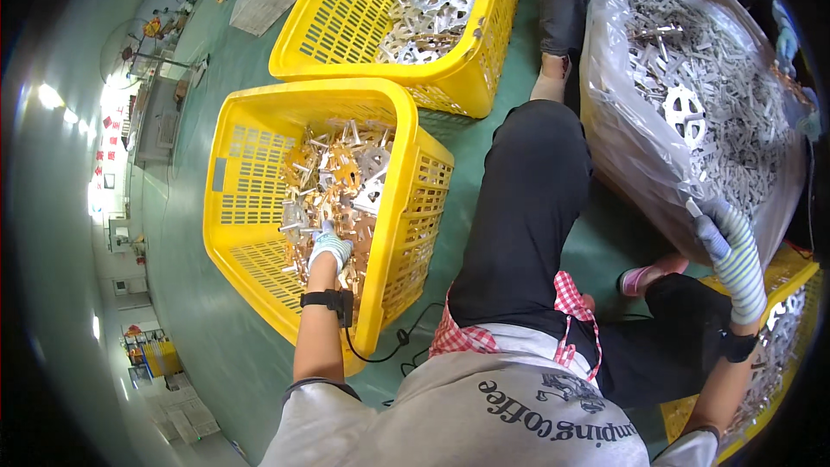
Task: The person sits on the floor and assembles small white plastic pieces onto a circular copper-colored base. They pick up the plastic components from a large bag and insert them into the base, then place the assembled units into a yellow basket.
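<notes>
**Inspector:** Parts (339, 180) are seen heaped in the near basket (226, 207), left of centre. The left hand (329, 246), gloved, is pressed down among them. Whether its fingers are closed on a piece cannot be told; they are buried in the heap.

**Clerk:** And the right hand?

**Inspector:** The right hand (724, 227), in a striped glove, is held at the lower edge of the bag (618, 134) at right, fingers curled on the plastic. What, if anything, is gripped beneath cannot be told. The bag is filled with pale metal strips and cross-shaped pieces.

**Clerk:** How is the sorting judged best handled?

**Inspector:** It is judged that pieces should be lifted singly from the top of the heap, not dragged, since the stamped edges look sharp and tangled.

**Clerk:** Edges and room?

**Inspector:** The basket wall is close to the left wrist, and a cable (380, 350) is trailed from the wristband (331, 300) over its rim; snagging is possible. A second basket (346, 26) stands just beyond, upper centre. Open floor (186, 311) is available only at lower left. The knee (536, 134) is set between basket and bag, so crossing moves are cramped. Another person's foot (552, 79) is near the bag.
</notes>
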Action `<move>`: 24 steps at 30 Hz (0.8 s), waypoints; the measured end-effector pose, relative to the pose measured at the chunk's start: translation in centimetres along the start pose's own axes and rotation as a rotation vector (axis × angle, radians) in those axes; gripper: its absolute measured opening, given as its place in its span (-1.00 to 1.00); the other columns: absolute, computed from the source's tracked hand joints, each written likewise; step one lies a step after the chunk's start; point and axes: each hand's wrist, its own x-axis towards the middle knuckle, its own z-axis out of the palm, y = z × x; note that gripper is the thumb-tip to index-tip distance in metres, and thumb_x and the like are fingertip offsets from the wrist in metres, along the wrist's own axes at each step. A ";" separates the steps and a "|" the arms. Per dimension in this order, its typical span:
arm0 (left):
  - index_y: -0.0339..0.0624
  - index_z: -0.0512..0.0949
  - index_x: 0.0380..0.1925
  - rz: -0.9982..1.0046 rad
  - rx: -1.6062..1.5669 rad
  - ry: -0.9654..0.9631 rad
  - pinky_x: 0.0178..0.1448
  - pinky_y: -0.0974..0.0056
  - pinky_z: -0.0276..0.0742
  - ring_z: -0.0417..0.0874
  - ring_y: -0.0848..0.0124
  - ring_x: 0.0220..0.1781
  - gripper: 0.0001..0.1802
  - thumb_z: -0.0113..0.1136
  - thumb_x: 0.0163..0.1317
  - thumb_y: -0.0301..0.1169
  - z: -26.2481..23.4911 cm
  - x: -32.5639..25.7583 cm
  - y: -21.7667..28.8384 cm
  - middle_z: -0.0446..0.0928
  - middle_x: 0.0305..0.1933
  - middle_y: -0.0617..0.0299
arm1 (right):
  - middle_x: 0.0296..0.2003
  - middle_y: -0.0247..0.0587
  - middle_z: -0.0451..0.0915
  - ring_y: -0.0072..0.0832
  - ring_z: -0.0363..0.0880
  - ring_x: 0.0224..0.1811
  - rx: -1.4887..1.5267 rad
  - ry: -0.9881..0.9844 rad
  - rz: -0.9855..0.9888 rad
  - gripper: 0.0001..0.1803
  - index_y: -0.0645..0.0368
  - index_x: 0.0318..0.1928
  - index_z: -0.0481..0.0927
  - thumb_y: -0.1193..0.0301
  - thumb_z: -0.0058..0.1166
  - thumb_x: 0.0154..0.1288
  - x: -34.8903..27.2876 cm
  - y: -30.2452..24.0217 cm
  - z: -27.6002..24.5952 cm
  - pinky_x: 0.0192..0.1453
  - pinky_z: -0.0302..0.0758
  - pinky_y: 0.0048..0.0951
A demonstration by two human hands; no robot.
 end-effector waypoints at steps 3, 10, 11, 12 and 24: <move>-0.18 0.02 0.41 -0.045 0.022 -0.019 0.39 0.09 0.33 0.29 -0.07 0.39 -0.06 0.29 0.12 -0.15 0.0 0.3 0.3 0.08 0.44 -0.23 | -0.46 -0.18 0.52 -0.41 0.47 -0.41 -0.025 -0.008 -0.017 -0.81 0.29 -0.22 0.59 0.41 0.04 0.32 -0.5 -1.4 -0.2 -0.26 0.40 -0.41; -0.25 0.04 0.40 -0.076 0.120 -0.040 0.24 0.11 0.47 0.51 -0.01 0.24 -0.14 0.18 0.19 -0.18 -0.9 -0.2 0.4 0.42 0.23 -0.26 | -0.42 -0.20 0.51 -0.38 0.48 -0.36 -0.060 -0.004 -0.145 -0.83 0.29 -0.20 0.58 0.44 0.03 0.31 -1.3 -1.5 -0.8 -0.20 0.41 -0.40; -0.28 0.04 0.40 -0.030 0.125 -0.020 0.20 0.10 0.49 0.52 0.01 0.22 -0.16 0.17 0.20 -0.24 -1.5 -0.6 0.4 0.43 0.22 -0.25 | -0.42 -0.19 0.51 -0.38 0.48 -0.36 -0.054 -0.014 -0.127 -0.84 0.29 -0.21 0.58 0.44 0.02 0.31 -1.4 -1.6 -0.9 -0.20 0.41 -0.39; -0.27 0.05 0.40 -0.025 0.108 0.020 0.18 0.11 0.50 0.54 0.02 0.20 -0.17 0.18 0.19 -0.26 -1.8 -0.7 0.2 0.45 0.20 -0.23 | -0.42 -0.19 0.50 -0.37 0.48 -0.36 -0.054 -0.017 -0.123 -0.84 0.29 -0.21 0.58 0.45 0.02 0.31 -1.5 -1.6 -1.0 -0.21 0.41 -0.39; -0.24 0.48 0.04 0.239 -0.846 0.170 -0.43 0.26 0.69 0.61 0.37 -0.37 -0.60 0.18 0.15 -0.65 -8.6 -3.7 -4.4 0.58 -0.20 0.17 | -0.46 -0.15 0.52 -0.30 0.52 -0.37 -0.031 -0.032 -0.120 -0.81 0.28 -0.22 0.59 0.39 0.04 0.31 -1.8 -2.4 -1.3 -0.23 0.42 -0.35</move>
